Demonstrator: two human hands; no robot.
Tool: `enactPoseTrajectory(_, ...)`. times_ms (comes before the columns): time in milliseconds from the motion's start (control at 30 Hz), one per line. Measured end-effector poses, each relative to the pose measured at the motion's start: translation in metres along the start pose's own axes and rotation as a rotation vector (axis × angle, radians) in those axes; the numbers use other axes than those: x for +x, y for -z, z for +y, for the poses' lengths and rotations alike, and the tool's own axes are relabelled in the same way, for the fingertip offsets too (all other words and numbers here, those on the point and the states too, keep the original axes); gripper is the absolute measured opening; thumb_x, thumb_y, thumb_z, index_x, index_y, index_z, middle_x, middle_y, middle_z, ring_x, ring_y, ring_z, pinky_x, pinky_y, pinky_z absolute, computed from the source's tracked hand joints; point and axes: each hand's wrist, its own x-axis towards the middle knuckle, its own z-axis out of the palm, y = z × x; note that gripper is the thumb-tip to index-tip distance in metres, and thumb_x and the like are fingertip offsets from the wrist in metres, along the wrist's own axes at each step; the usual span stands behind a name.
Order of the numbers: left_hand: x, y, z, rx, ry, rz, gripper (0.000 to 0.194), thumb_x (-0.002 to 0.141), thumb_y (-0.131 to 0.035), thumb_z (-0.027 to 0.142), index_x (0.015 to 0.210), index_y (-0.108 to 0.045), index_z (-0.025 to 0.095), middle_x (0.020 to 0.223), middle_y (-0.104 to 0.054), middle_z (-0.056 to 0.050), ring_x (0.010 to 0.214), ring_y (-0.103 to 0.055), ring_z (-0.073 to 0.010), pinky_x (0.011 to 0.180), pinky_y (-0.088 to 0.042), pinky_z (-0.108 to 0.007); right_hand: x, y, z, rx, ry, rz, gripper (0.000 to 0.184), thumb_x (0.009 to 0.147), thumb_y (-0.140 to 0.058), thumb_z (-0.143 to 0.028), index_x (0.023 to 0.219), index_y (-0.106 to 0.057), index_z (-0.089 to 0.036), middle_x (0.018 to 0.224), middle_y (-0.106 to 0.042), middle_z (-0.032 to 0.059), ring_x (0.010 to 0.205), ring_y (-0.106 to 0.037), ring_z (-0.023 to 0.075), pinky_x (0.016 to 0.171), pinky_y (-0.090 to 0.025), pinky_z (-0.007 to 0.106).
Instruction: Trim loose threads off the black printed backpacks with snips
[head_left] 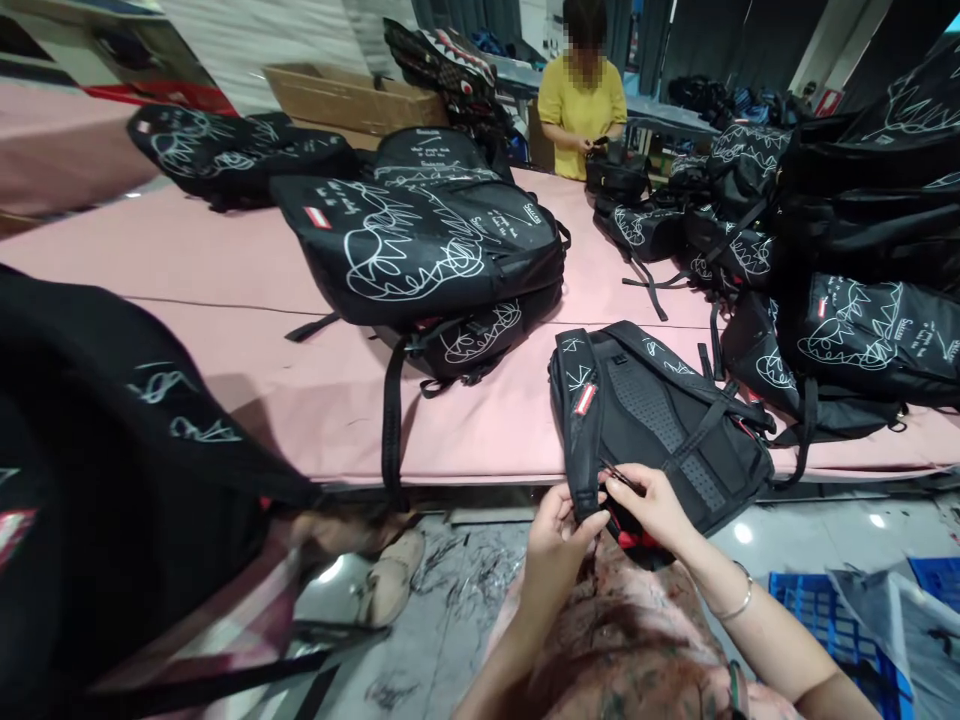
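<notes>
A black backpack (660,420) with white scribble print lies back-side up at the near edge of the pink table (225,330). My left hand (559,530) pinches the lower end of its shoulder strap (581,420), which carries a small red and white tag. My right hand (652,500) is closed on a thin dark tool (619,475), its tip touching the strap end beside my left fingers. A bracelet sits on my right wrist.
A stack of similar backpacks (427,250) lies mid-table, another pile (847,230) at the right, one more (105,470) close at my left. A person in a yellow shirt (581,105) works at the far side. Cardboard boxes (345,95) stand behind. A blue crate (832,620) sits on the floor.
</notes>
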Motion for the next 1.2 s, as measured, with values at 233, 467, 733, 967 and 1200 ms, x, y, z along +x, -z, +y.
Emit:
enactPoseTrajectory(233, -0.011, 0.003, 0.003, -0.066, -0.089, 0.16, 0.067, 0.066, -0.067, 0.026, 0.125, -0.034, 0.024, 0.113, -0.051, -0.008, 0.093, -0.058, -0.0164, 0.078, -0.049, -0.027, 0.01, -0.017, -0.008, 0.05, 0.011, -0.044, 0.034, 0.077, -0.056, -0.042, 0.063, -0.056, -0.012, 0.062, -0.054, 0.0008, 0.061, -0.048, 0.0101, 0.061, -0.037, 0.022)
enactPoseTrajectory(467, 0.001, 0.021, 0.007, 0.367, -0.304, 0.228, 0.029, 0.07, -0.064, 0.034, 0.096, -0.067, 0.022, 0.087, -0.055, -0.004, 0.068, -0.05, -0.011, 0.063, -0.044, -0.023, 0.0, -0.019, -0.016, 0.202, -0.052, -0.151, 0.034, 0.076, -0.058, -0.045, 0.076, -0.057, -0.011, 0.058, -0.044, -0.0027, 0.053, -0.037, 0.0058, 0.049, -0.03, 0.018)
enactPoseTrajectory(733, -0.004, 0.013, 0.003, 0.339, -0.396, 0.391, 0.012, 0.072, -0.062, 0.031, 0.073, -0.07, 0.022, 0.085, -0.06, -0.004, 0.085, -0.054, -0.0166, 0.082, -0.044, -0.029, -0.007, -0.015, -0.025, 0.486, -0.253, -0.309, 0.044, 0.068, -0.067, -0.04, 0.096, -0.053, -0.009, 0.057, -0.028, -0.0074, 0.045, -0.015, 0.0017, 0.042, -0.009, 0.019)
enactPoseTrajectory(967, -0.011, 0.017, 0.001, 0.176, -0.175, 0.329, 0.014, 0.07, -0.062, 0.03, 0.069, -0.066, 0.017, 0.093, -0.062, -0.006, 0.088, -0.057, -0.0185, 0.085, -0.042, -0.03, -0.012, 0.005, -0.025, -0.133, 0.065, -0.157, 0.034, 0.089, -0.04, -0.042, 0.106, -0.049, -0.014, 0.069, -0.046, -0.0008, 0.061, -0.043, 0.0089, 0.056, -0.033, 0.021)
enactPoseTrajectory(1200, -0.013, 0.019, 0.001, 0.142, -0.121, 0.28, 0.017, 0.071, -0.06, 0.032, 0.07, -0.063, 0.015, 0.099, -0.061, -0.007, 0.091, -0.057, -0.0193, 0.083, -0.042, -0.029, -0.021, 0.033, -0.035, -1.03, 0.644, -0.135, 0.021, 0.091, -0.039, -0.023, 0.101, -0.055, -0.013, 0.087, -0.057, 0.0075, 0.079, -0.049, 0.0167, 0.07, -0.033, 0.029)
